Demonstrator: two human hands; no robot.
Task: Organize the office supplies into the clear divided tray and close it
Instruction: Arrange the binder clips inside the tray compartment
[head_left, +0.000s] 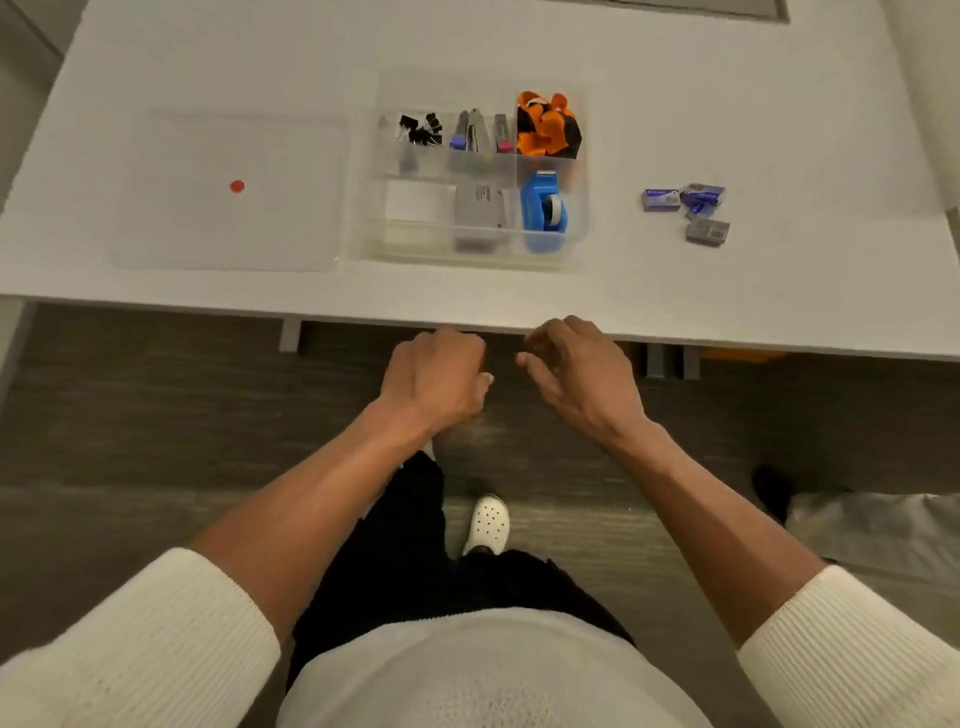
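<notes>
The clear divided tray (363, 249) sits open on the white table, holding black binder clips (421, 129), a stapler (474, 130), orange and black clips (548, 124), a blue tape dispenser (543, 210), a grey box (480, 205) and white notes (418, 200). Its clear lid (228, 218), marked with a red dot, lies flat to the tray's left. Three small staple boxes (688, 208) lie on the table to the tray's right. My left hand (436, 376) is curled shut and my right hand (582, 374) has loosely bent fingers; both hover below the table's front edge, holding nothing.
The table's front edge (467, 317) runs just above my hands. Below are dark floor, my legs and a white shoe (488, 525). Another person's leg and dark shoe (774, 488) show at the lower right.
</notes>
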